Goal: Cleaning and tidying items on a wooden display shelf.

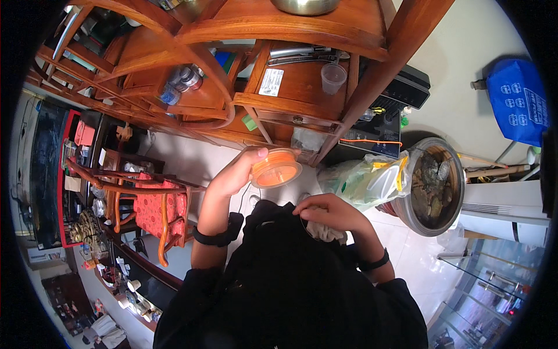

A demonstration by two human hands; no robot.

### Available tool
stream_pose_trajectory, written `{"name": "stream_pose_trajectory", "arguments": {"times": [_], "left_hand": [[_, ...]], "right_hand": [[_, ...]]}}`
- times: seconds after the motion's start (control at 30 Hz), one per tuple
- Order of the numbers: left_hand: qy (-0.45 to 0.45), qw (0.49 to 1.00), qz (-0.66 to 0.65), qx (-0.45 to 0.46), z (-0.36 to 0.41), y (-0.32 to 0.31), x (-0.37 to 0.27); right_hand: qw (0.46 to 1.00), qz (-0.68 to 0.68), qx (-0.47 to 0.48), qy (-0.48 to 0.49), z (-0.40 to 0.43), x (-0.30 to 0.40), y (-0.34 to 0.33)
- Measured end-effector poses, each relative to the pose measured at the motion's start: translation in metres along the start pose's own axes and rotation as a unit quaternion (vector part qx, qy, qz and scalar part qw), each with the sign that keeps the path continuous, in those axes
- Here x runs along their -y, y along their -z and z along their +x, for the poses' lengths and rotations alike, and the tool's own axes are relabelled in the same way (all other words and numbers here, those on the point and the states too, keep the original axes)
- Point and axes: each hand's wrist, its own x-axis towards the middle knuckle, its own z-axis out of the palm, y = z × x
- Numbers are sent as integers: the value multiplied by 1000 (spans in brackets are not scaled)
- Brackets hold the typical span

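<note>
My left hand grips a clear plastic spool wound with orange line, held up in front of my body. Its thumb presses on the spool's upper rim and the flat face tilts towards me. Close against my dark top, my right hand is curled with a crumpled pale cloth in it. Thumb and forefinger meet at its left side, where a thin curved strand runs down along the cloth. Whether that strand comes from the spool cannot be seen.
Ahead stands a wooden display cabinet holding a plastic cup and several bottles. A plastic bag and a large round pot are on the right. To the left is a wooden chair with a red cushion.
</note>
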Motion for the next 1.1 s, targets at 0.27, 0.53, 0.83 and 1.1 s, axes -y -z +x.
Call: {"name": "stream_pose_trajectory", "arguments": {"times": [0.27, 0.53, 0.83, 1.1], "left_hand": [[-20, 1000, -2, 11, 0, -2, -3], [-6, 999, -17, 37, -2, -1, 0], [9, 999, 31, 0, -10, -5, -6], [-116, 977, 118, 138, -5, -20, -3]], "right_hand": [[997, -55, 54, 15, 3, -15, 7], [997, -61, 45, -35, 4, -2, -7], [939, 289, -171, 75, 4, -31, 3], [845, 504, -160, 83, 6, -36, 27]]}}
